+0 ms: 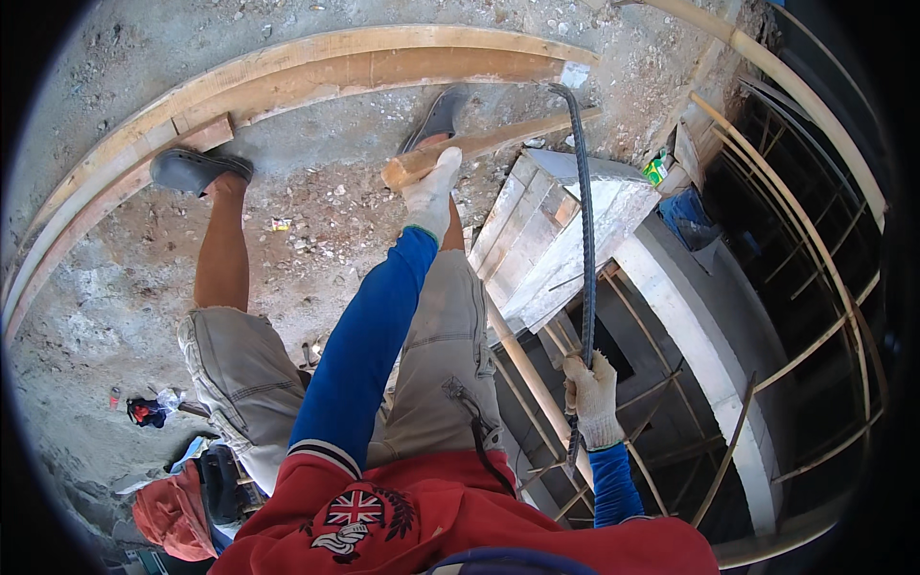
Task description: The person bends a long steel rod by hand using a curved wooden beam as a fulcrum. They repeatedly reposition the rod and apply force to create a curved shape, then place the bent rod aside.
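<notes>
A: Looking straight down from the head view, and there is not much room here. The person stands on rough concrete floor (115, 287) right at the lip of a pit; just right of the ribbed steel bar (586, 240) the ground drops away into a dark shaft (767, 287) crossed with thin rods.

B: And the bar itself?

A: Long, dark, ribbed, running nearly upright through the picture. Its top end curves over near the pale plank stack (537, 230), its lower end drops below the right hand (591, 395). That hand, in a white knit glove, has its fingers closed tight around the bar low down.

B: The other hand?

A: The left hand (433, 192), also gloved, sits left of the bar, fingers wrapped over the end of a wooden beam (479, 146) that slants toward the bar's top.

B: What crowds the space?

A: Left of the bar, the person's own legs and grey sandals (196, 168). Further left, long timber boards (287, 77) arc across the floor. Right of the bar, a grey concrete wall (690, 316) rims the shaft, with a blue cloth (690, 216) on top. A round pole (527, 374) slants down just left of the bar's lower part.
</notes>
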Demonstrator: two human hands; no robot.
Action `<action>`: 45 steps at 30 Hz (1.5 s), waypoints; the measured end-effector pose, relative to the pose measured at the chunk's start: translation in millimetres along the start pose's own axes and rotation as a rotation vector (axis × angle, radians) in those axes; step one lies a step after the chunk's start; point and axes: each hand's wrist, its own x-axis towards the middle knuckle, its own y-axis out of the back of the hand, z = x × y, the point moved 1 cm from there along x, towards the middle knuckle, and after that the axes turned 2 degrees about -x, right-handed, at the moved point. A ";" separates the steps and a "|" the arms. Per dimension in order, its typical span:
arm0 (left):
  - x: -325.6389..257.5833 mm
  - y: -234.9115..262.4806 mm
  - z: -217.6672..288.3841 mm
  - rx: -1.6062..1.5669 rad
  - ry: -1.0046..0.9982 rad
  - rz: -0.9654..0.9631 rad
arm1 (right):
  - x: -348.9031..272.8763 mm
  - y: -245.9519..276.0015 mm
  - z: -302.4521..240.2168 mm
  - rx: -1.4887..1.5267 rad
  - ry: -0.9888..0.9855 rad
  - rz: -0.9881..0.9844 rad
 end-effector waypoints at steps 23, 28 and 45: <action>-70.3 263.9 145.9 0.617 -0.382 0.295 | 115.4 -167.7 127.9 -0.199 0.639 -0.550; -89.7 267.6 160.1 0.649 -0.459 0.201 | 64.8 -215.5 93.8 -0.194 0.794 -0.560; -68.7 351.9 292.9 0.457 -0.279 0.101 | -173.2 -355.1 -15.8 -0.533 0.495 -0.492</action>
